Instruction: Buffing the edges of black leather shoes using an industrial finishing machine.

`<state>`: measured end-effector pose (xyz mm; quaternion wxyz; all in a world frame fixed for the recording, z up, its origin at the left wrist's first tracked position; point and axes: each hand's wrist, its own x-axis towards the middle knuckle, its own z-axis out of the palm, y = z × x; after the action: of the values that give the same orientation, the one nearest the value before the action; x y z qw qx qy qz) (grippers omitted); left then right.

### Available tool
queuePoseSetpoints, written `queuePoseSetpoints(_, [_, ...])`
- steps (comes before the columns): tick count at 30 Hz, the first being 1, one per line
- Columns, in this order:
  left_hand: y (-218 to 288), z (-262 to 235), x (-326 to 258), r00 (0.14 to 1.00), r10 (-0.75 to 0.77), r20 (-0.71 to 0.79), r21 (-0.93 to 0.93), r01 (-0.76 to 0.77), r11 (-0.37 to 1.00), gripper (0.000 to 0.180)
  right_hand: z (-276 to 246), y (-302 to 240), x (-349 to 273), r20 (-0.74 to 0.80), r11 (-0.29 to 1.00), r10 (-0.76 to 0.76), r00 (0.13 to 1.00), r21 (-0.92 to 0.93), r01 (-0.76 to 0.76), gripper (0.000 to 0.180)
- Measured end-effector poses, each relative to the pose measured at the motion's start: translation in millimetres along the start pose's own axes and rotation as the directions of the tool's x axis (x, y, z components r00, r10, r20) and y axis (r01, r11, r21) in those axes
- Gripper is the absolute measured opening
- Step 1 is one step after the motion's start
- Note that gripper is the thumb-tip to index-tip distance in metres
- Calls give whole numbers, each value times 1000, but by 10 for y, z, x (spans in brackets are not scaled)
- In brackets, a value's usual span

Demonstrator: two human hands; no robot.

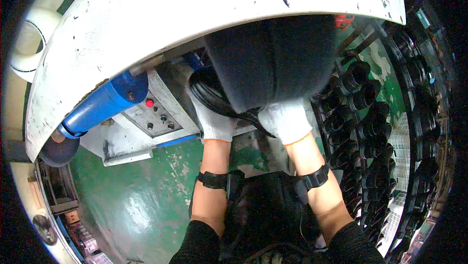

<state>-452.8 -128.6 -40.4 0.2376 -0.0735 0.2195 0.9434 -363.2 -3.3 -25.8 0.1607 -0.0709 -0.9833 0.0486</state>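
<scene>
Green-painted floor spreads below a white machine housing with a blue cylinder and a grey button panel, and racks of black rings stand to the right. Both gloved hands hold one black rubber ring under a dark drum: the left hand has its grip closed on the ring's near-left rim, the right hand on its lower right edge. The ring lies tilted, running up-left from the hands, nearer the left.

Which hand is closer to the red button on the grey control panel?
Left. The left hand in a white glove grips the black ring just right of the red button. The right hand holds the same ring farther right, well away from the control panel.
</scene>
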Motion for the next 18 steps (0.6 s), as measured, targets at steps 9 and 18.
queuePoseSetpoints(9, [-50, -111, 76, 980, 197, -34, 158, -189, 969, 64, -103, -284, 184, -420, 995, 25, 907, 94, 16, 37])
queuePoseSetpoints(18, [-809, -96, -57, 972, -105, 210, -244, 156, 957, 57, -551, 232, -24, -189, 980, -1, 982, -195, -37, 29])
